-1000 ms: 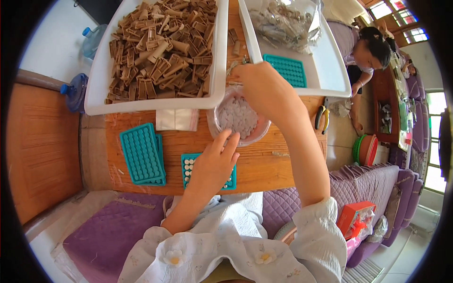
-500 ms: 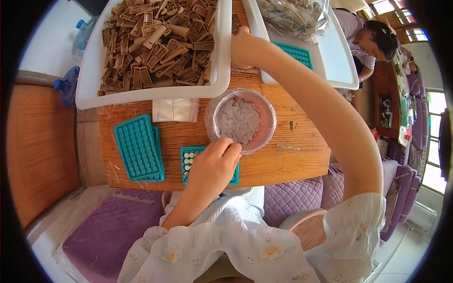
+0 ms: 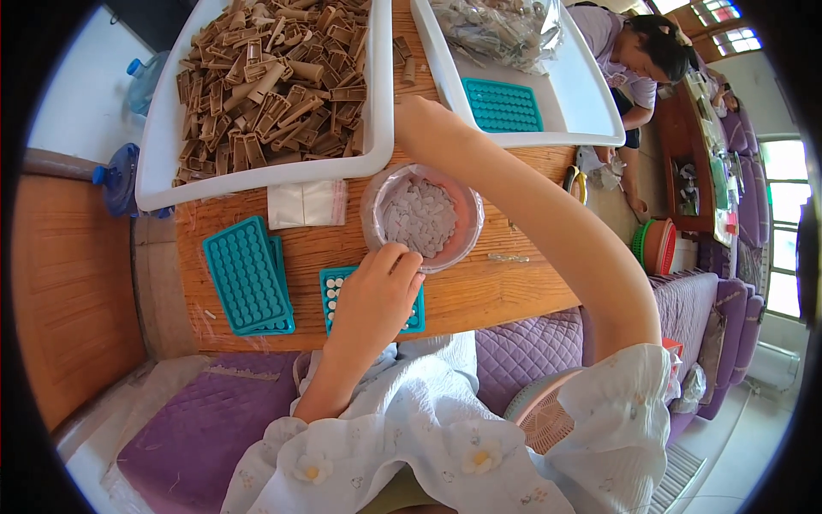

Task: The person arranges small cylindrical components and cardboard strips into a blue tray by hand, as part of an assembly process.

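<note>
My left hand (image 3: 374, 291) is closed with bent fingers at the near rim of a plastic-lined round tub (image 3: 469, 244) of small grey-white pieces (image 3: 419, 216). Whatever its fingertips hold, if anything, is hidden. Partly covered beneath it is a teal tray (image 3: 418, 324) with round white pieces (image 3: 332, 293) in its hollows. My right hand (image 3: 418, 122) is beside the right wall of a large white bin (image 3: 381, 128), which is heaped with brown plastic parts (image 3: 270, 94). The fingers of that hand are out of sight, so its grip is unclear.
Stacked teal trays (image 3: 247, 276) and a pack of clear bags (image 3: 306, 204) lie at left on the wooden table (image 3: 467, 300). Brown parts (image 3: 408, 71) lie between the bins. A second white bin (image 3: 591, 103) holds bagged pieces (image 3: 501, 34) and a teal tray (image 3: 503, 105). Another person (image 3: 629, 51) sits beyond.
My right hand has drawn back nearer along the bin's wall, uncovering brown parts between the bins. The left hand stays by the tub. The whole view has shifted slightly.
</note>
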Available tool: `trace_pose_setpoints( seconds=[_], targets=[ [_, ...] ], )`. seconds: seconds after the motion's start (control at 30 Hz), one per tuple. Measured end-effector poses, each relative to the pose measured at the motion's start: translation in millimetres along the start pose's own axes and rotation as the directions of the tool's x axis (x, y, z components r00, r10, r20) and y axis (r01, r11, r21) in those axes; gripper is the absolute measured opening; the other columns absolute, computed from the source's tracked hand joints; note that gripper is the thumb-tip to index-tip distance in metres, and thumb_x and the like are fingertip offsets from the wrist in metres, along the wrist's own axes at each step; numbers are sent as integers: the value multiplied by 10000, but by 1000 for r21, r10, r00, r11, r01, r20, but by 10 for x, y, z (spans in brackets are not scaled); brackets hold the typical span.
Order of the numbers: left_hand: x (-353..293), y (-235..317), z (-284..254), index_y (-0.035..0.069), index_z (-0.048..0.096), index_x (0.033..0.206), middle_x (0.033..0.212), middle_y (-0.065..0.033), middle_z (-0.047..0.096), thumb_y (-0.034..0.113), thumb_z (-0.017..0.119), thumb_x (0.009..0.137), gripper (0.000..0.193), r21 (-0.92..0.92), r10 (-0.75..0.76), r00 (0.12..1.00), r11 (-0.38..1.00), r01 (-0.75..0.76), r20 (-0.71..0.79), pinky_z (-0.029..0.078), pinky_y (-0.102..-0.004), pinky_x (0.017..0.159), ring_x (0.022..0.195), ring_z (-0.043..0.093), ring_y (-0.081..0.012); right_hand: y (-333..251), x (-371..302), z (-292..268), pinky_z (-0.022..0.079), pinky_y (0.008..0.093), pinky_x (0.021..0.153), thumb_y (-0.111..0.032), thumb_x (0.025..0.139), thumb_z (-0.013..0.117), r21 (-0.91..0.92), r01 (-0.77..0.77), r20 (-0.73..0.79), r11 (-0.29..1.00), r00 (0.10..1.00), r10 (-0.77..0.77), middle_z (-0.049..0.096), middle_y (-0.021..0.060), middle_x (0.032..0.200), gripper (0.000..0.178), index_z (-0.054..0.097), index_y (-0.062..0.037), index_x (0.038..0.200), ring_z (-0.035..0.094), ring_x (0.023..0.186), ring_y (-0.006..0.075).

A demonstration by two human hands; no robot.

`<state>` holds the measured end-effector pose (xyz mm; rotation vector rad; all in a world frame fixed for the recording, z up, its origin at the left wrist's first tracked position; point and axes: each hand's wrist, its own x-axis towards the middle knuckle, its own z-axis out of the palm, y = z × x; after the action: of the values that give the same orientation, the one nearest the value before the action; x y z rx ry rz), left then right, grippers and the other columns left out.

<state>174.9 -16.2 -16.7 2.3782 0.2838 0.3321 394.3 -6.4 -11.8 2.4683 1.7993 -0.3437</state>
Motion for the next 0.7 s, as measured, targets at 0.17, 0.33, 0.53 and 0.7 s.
trace_pose_setpoints(
  seconds=[0.17, 0.33, 0.53, 0.7],
  targets=[
    [-7, 44, 58, 58, 557, 921, 904, -70, 548, 79, 621, 739, 194, 44, -18, 1000, 999, 18, -3, 469, -327, 703, 839, 561, -244, -69, -501, -290, 477, 429, 644, -69, 756, 555, 240, -50, -79, 970, 994, 70, 601, 202, 808, 200, 550, -8, 947, 587, 788, 375],
    [-62, 399, 222, 77, 553, 1035, 1004, -65, 556, 89, 607, 757, 284, 82, 108, 989, 992, -100, -103, 491, -307, 717, 877, 573, -231, 142, -1223, -654, 445, 369, 575, -140, 829, 493, 431, -191, -99, 882, 961, 257, 586, 176, 752, 162, 546, -6, 903, 562, 669, 300],
    [326, 532, 1139, 38, 531, 1023, 924, -92, 552, 93, 544, 776, 253, 198, 167, 982, 963, -181, 83, 500, -315, 617, 767, 585, -235, 555, -2293, -501, 354, 191, 478, -151, 874, 439, 996, 20, 34, -89, 824, 566, 585, 86, 733, 155, 532, -37, 922, 429, 525, 81],
    [512, 582, 1421, 51, 537, 878, 795, -127, 573, 113, 531, 815, 89, -22, 70, 992, 997, -68, 107, 484, -377, 571, 725, 597, -291, 871, -3238, 500, 346, 192, 454, -170, 884, 426, 741, 403, 170, -537, 661, 731, 513, 29, 693, 181, 487, -70, 1024, 408, 496, 76]
  ],
)
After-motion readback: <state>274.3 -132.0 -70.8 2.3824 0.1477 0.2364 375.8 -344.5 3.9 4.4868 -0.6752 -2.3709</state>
